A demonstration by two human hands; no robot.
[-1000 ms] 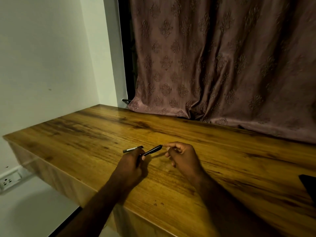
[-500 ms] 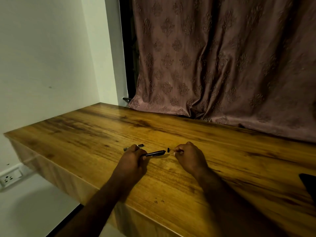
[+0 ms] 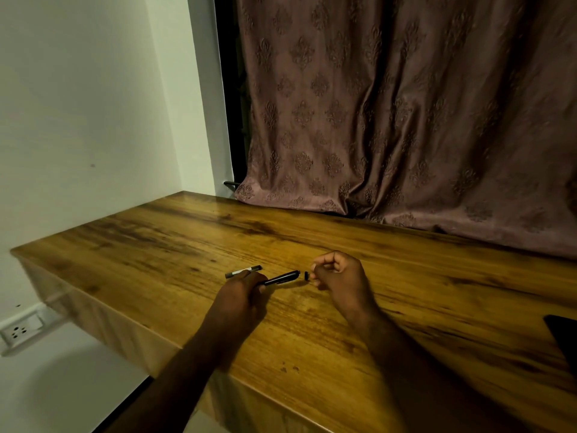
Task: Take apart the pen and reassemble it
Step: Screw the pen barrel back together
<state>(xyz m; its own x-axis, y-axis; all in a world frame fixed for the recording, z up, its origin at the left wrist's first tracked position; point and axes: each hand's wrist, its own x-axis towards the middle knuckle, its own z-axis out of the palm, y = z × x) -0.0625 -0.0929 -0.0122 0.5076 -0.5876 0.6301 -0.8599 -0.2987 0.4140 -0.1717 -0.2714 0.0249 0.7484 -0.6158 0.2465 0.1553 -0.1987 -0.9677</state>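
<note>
Head view: the left hand (image 3: 240,300) has its grip curled round the rear of the black pen barrel (image 3: 282,278), held low over the worktop (image 3: 406,295), while the right hand (image 3: 342,276) pinches a small black end plug (image 3: 306,275) just off the barrel's free end — a grey pen piece (image 3: 243,272) lies on the wood beside the left hand. All looks light, stiff, slick plastic; the tiny plug would drop easily — fingertips at its sides, barrel taken mid-length.

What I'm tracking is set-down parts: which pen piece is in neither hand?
The grey piece on the table beyond the left hand. That hand grips the black barrel; the right hand pinches the small black end piece.
</note>
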